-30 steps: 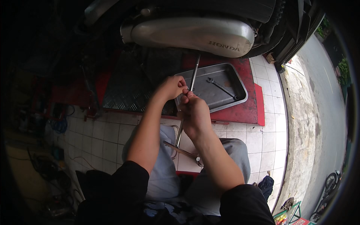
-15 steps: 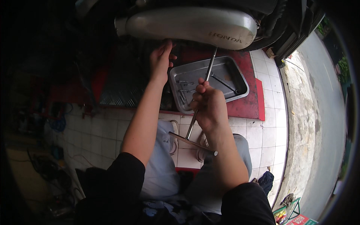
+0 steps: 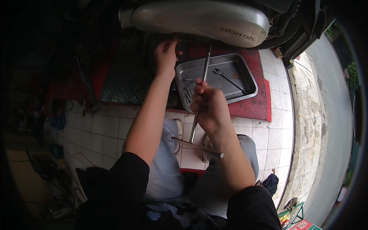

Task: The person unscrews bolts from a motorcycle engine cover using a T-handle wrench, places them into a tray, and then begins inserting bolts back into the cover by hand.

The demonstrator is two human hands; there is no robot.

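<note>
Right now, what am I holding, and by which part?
Your right hand grips the T-handled wrench by the middle of its shaft. Whether your left hand holds anything cannot be told.

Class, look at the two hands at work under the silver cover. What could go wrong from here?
If the right hand's grip slips on the T-handle wrench, the tool could drop into the tray below its shaft and scatter the small metal parts.

The bare left hand reaches beneath the silver cover; its fingers might scrape on parts hidden in shadow.
</note>
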